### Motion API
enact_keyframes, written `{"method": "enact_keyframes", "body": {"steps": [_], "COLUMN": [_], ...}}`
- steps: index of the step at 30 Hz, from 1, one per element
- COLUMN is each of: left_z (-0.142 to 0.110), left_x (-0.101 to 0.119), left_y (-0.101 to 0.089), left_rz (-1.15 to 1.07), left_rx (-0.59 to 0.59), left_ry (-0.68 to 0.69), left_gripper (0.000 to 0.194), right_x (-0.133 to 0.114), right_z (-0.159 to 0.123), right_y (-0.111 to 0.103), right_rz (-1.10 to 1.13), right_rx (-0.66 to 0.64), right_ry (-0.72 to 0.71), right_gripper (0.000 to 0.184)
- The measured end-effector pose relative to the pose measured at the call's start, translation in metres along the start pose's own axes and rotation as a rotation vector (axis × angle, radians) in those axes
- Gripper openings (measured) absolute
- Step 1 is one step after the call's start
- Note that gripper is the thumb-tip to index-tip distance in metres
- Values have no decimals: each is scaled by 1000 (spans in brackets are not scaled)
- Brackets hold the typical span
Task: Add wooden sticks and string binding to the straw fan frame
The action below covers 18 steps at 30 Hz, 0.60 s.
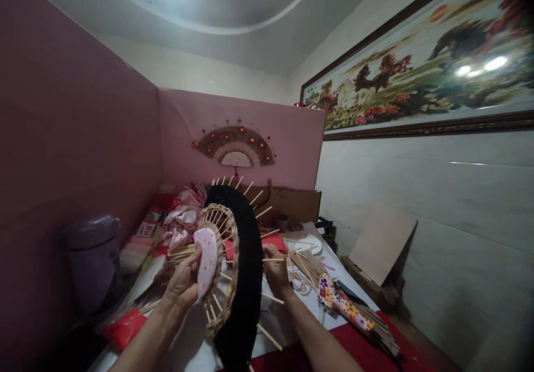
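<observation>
The pink partition [287, 144] is the biggest thing I have in view, and the framed picture [417, 77] of horses hangs to its right. Below them I see the worktop [189, 333], crowded with materials. Over it I have the fan [246, 272] turned on end, its curve bulging right: spotted cloth at the inner edge, then braid and sticks, then a broad black band with stick ends jutting past it. The wall fan [237, 145] is spread on the partition behind. A strip of cardboard [300, 205] stands at the worktop's back, and pink fabric [183, 219] is heaped left of the fan.

My left hand [183, 283] has its grip pinching the spotted cloth. My right hand [276, 269] is at the fan's outer edge, a stick crossing its fingers; the band hides their tips, so I cannot tell whether that grip is pinching. Right of it lies a flowered tool [344, 305]. Smallest is the brown pot [282, 222], just in front of the cardboard.
</observation>
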State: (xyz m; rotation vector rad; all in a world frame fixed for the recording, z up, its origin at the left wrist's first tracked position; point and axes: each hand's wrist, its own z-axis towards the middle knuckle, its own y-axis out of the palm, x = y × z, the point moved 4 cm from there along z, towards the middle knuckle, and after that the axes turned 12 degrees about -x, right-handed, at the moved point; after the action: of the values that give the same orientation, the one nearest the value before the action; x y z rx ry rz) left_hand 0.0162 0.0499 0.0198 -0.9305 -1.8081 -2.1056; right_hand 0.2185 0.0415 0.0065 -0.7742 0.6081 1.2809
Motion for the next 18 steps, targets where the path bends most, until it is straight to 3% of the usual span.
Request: {"method": "enact_keyframes", "body": {"steps": [4, 9, 12, 18], "left_z": [-1, 1, 0, 1], "left_x": [1, 4, 8, 18], "left_y": [-20, -34, -38, -44], "left_rz": [-9, 7, 33, 75], "left_rx": [29, 71, 133, 209], "left_ry": [-41, -4, 40, 155], "left_gripper": [18, 20, 22, 19], "right_x": [-2, 7, 4, -17], "right_z": [6, 8, 7, 8], "right_y": [-7, 1, -1, -19], "right_rz": [211, 579, 619, 506], "right_rx": [14, -120, -139, -141], "right_ry": [5, 237, 290, 250], "right_gripper": [26, 29, 28, 25]}}
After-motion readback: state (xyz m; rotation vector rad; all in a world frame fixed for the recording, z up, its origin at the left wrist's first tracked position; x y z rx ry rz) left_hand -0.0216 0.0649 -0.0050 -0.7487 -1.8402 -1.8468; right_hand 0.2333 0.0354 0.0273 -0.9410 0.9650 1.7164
